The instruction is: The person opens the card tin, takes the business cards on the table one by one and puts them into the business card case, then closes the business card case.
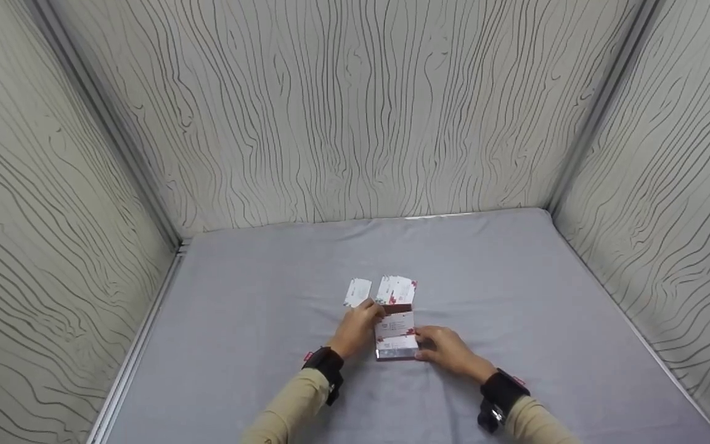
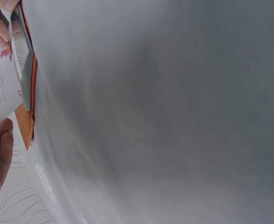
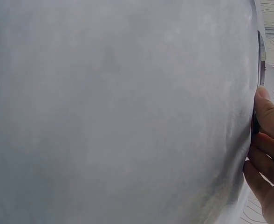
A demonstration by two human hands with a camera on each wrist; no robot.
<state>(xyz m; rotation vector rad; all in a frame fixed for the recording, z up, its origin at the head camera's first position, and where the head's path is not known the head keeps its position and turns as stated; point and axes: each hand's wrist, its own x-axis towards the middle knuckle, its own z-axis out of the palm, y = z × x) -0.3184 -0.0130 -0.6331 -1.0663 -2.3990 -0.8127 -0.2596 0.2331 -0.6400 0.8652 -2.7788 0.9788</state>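
Observation:
A business card holder with a brown lining and a silver front strip [image 1: 395, 354] lies opened out on the grey cloth. My left hand [image 1: 355, 328] pinches the left edge of a white business card [image 1: 399, 322] with red flowers, tilted up over the holder in the left wrist view. Another card [image 1: 399, 341] shows below it in the holder. My right hand [image 1: 447, 351] grips the holder's right side, its thumb [image 3: 266, 105] on the near edge in the right wrist view. Its fingertips also reach the lifted card's right edge.
Just beyond the holder lies a fanned group of flowered cards [image 1: 396, 290]. To its left sits a smaller group of white cards [image 1: 358, 291]. Grey cloth [image 1: 256, 296] with light creases covers the table, and wood-grain panels [image 1: 355, 111] enclose it on three sides.

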